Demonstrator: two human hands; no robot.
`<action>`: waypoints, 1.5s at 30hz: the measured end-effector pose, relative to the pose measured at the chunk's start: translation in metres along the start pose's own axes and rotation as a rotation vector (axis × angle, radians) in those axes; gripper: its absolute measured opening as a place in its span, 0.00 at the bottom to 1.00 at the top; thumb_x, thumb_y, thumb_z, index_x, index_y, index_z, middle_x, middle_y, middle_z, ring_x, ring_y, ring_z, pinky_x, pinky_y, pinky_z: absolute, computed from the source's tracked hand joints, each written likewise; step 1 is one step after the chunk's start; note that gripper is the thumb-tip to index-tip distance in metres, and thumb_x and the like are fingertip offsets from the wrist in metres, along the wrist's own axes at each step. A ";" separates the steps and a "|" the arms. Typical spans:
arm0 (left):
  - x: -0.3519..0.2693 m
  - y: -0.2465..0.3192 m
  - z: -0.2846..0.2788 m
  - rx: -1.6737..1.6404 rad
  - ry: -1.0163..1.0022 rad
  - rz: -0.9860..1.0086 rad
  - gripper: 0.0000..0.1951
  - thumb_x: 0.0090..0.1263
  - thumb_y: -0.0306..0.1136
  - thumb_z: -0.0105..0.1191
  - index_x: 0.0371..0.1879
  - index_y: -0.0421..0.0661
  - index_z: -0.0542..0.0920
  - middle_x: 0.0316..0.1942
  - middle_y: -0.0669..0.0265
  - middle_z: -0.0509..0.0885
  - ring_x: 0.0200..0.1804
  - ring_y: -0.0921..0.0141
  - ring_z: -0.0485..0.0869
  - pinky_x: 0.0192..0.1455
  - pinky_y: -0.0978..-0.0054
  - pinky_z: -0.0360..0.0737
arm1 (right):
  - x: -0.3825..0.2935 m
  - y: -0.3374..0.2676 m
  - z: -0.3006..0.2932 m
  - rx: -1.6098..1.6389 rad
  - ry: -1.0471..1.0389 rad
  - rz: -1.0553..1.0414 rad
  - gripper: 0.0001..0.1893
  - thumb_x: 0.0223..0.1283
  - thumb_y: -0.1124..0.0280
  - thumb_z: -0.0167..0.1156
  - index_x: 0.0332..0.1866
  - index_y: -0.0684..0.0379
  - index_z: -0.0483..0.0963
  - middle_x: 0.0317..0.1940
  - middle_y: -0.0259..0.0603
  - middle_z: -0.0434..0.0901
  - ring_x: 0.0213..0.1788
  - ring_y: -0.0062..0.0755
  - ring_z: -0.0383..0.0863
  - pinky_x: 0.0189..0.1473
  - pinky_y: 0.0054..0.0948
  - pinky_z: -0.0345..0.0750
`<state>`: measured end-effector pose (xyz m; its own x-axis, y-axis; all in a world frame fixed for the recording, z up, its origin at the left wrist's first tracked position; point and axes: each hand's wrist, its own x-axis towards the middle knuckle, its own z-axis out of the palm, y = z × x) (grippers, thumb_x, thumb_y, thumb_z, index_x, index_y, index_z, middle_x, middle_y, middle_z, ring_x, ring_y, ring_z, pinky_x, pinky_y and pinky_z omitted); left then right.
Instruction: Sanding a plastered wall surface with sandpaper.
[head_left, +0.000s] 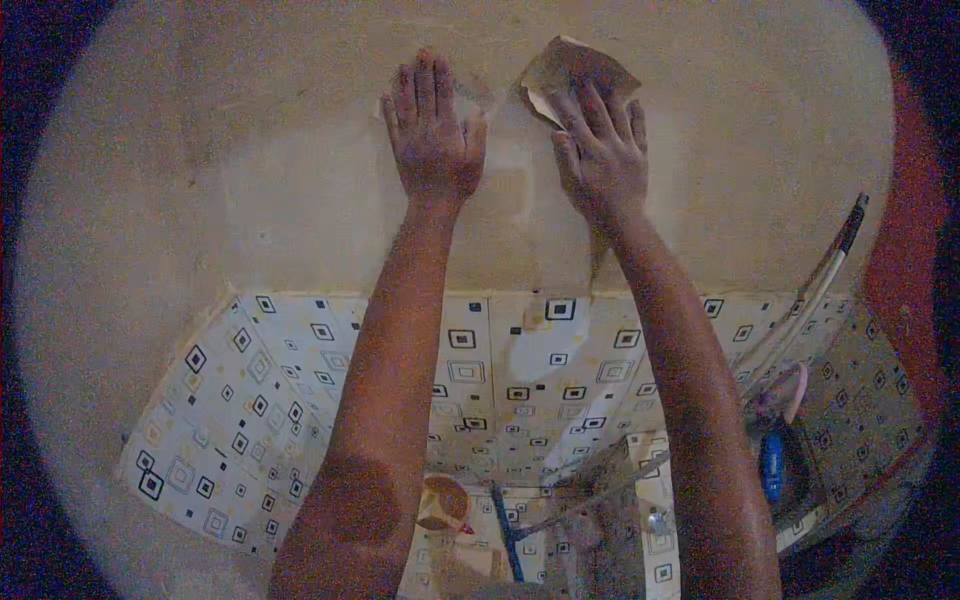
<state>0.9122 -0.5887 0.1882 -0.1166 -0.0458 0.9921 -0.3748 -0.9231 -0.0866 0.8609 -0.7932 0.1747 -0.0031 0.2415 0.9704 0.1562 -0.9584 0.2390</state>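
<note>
Both my arms reach up to a plain, light brown wall. My left hand lies flat on it with the fingers stretched, and a pale edge shows beside the fingers and near the thumb; what it is I cannot tell. My right hand presses a creased sheet of brown abrasive paper with a pale back against the wall, the fingers spread over it. Lighter patches show on the wall between and below the hands.
Below runs wall tiling with a square pattern. At the right are pale pipes with a dark end, a blue bottle-like object and a red surface. Low down are a round orange-brown container, a dark bar and a metal fitting.
</note>
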 end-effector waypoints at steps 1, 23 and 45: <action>0.001 0.002 -0.003 -0.001 0.008 0.003 0.41 0.66 0.48 0.50 0.77 0.47 0.51 0.78 0.61 0.50 0.79 0.56 0.48 0.78 0.48 0.41 | 0.001 0.000 -0.002 -0.003 0.008 -0.001 0.25 0.70 0.53 0.48 0.71 0.35 0.64 0.71 0.44 0.65 0.72 0.55 0.61 0.74 0.56 0.50; -0.007 0.005 -0.011 -0.025 -0.058 -0.044 0.41 0.64 0.46 0.49 0.77 0.48 0.51 0.79 0.64 0.48 0.79 0.57 0.46 0.78 0.49 0.40 | -0.002 -0.002 -0.001 0.007 0.013 0.007 0.24 0.70 0.55 0.48 0.70 0.37 0.66 0.71 0.43 0.65 0.72 0.51 0.63 0.75 0.55 0.50; -0.010 0.008 -0.010 -0.056 -0.045 -0.050 0.42 0.63 0.46 0.51 0.77 0.49 0.50 0.79 0.64 0.50 0.79 0.57 0.48 0.78 0.49 0.42 | -0.004 0.001 0.001 -0.011 0.013 0.011 0.24 0.69 0.56 0.48 0.70 0.38 0.66 0.70 0.43 0.66 0.72 0.52 0.63 0.74 0.55 0.51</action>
<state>0.9015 -0.5915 0.1772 -0.0557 -0.0187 0.9983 -0.4303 -0.9018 -0.0410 0.8617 -0.7947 0.1713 -0.0146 0.2290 0.9733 0.1453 -0.9626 0.2287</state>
